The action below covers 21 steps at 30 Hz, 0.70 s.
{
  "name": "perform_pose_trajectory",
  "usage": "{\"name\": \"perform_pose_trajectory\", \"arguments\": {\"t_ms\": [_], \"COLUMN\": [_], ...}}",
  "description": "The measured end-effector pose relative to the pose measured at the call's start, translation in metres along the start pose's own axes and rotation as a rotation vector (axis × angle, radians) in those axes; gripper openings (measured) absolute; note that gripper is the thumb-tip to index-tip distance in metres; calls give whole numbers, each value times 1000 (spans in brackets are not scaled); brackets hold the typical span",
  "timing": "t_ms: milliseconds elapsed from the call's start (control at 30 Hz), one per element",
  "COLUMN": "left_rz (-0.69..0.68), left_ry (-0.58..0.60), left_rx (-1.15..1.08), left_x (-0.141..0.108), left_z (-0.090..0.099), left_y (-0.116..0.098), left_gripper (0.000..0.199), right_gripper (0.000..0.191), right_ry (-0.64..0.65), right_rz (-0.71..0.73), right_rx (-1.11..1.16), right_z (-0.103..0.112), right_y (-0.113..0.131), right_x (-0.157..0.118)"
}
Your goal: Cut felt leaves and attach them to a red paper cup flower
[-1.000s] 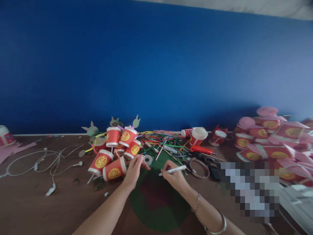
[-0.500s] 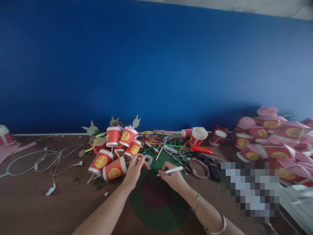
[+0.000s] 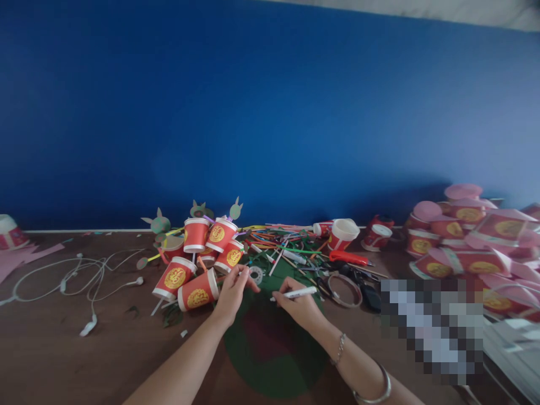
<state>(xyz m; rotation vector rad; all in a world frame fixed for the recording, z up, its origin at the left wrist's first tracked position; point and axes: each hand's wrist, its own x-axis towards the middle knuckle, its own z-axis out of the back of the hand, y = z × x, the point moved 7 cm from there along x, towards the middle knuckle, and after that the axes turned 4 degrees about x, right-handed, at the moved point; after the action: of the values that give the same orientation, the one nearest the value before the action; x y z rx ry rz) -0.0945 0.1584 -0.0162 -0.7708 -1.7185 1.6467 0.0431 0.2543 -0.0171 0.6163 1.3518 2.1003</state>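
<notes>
My right hand is closed around a white marker pen, its tip pointing left and down over a dark green paper sheet. To the left, my left hand has its thumb and index finger pinched together. A small whitish bit shows at those fingers, too small to name. Just beyond my left fingertips lies a small tape roll. Beside that hand, several red paper cups with yellow emblems are heaped, some with straws and green rabbit-like paper cutouts attached.
Colourful straws are piled behind my hands. A red utility knife, a wide tape roll and a white-rimmed cup lie right of them. White earphones spread at left. Pink-topped cups stack at far right, before a blue wall.
Almost nothing differs. Both hands keep the same place and grip, and the view has shifted very slightly.
</notes>
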Motion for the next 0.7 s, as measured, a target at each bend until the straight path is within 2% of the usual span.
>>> {"name": "perform_pose_trajectory", "arguments": {"t_ms": [300,567,700], "left_rz": [-28,-3,-5], "left_ry": [23,-2,-5], "left_rx": [-17,7,-16], "left_x": [1,1,1], "left_z": [-1,2,2], "left_y": [2,5,7], "left_gripper": [35,41,35], "right_gripper": [18,18,18], "right_ry": [-2,32,37], "right_rz": [26,-26,-12], "right_rx": [-84,16,-8], "right_z": [-2,-4,-5], "right_y": [-3,-1,-2], "right_x": [1,0,0]}}
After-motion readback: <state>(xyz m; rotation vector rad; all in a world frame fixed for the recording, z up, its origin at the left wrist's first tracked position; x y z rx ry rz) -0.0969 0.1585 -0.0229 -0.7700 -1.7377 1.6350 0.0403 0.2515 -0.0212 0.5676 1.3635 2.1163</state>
